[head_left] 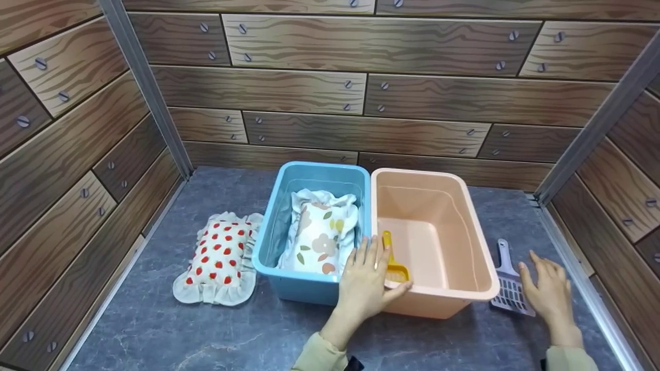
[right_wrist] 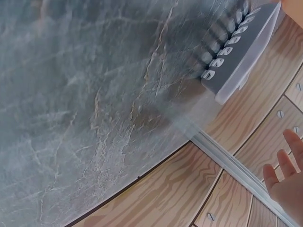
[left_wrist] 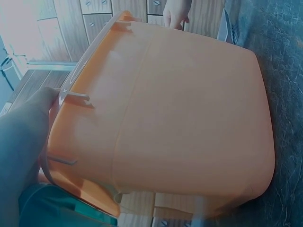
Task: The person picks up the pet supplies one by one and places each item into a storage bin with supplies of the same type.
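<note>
My left hand (head_left: pixel 363 283) rests over the near edge where a blue bin (head_left: pixel 301 283) and a peach bin (head_left: pixel 443 304) meet, fingers extended, thumb along the peach rim. Inside the peach bin a small yellow scoop (head_left: pixel 396 269) leans at the left, partly behind that hand. The blue bin holds a ruffled pillow (head_left: pixel 322 242) with a flower print. My right hand (head_left: pixel 551 293) is just right of a grey slotted litter scoop (head_left: pixel 510 288), fingers loosely spread and gripping nothing. In the right wrist view the scoop (right_wrist: pixel 251 52) appears above the fingers (right_wrist: pixel 286 163).
A ruffled strawberry-print pillow (head_left: pixel 219 252) lies on the dark marbled floor (head_left: pixel 216 335), left of the blue bin. Wood-patterned walls (head_left: pixel 392 93) stand at the back and both sides, joined by metal rails (head_left: pixel 149 82).
</note>
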Demonstrator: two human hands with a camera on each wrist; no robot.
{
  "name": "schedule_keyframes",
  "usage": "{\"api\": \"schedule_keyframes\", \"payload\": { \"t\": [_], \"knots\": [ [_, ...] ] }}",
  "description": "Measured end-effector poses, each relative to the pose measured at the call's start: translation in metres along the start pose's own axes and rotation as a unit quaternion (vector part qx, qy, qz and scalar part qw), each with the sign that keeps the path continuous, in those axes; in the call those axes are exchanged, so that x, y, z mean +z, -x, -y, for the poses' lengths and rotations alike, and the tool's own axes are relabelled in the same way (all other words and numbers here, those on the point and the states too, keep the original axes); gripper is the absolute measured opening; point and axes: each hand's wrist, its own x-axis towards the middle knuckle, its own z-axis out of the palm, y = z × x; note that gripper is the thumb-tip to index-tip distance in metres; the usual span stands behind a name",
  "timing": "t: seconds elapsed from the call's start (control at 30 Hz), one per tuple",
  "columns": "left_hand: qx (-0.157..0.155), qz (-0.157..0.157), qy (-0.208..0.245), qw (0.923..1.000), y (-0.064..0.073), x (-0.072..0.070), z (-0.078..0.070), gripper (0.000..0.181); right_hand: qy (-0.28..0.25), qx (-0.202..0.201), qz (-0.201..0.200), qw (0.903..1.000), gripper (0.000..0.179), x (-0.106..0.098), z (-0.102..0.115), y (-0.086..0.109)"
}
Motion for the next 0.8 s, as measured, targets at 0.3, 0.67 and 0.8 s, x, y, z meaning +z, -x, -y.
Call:
{"api": "schedule_keyframes", "payload": {
  "t": [0.3,0.67,0.8],
  "knots": [
    [0.006,-0.023,-0.001,0.9997,-0.002,0.001,0.000,0.081,-0.029,0.005,-0.014,0.9995,0.053,0.003,-0.007,-0.010],
    [0.001,-0.026,-0.007,0.9996,0.000,0.003,0.000,0.084,-0.073,0.020,-0.016,0.9970,0.053,0.003,-0.012,-0.024],
    [-0.003,-0.013,-0.010,0.9999,0.000,0.002,0.000,0.089,-0.073,0.046,0.004,0.9963,0.057,0.003,-0.014,-0.026]
  ]
}}
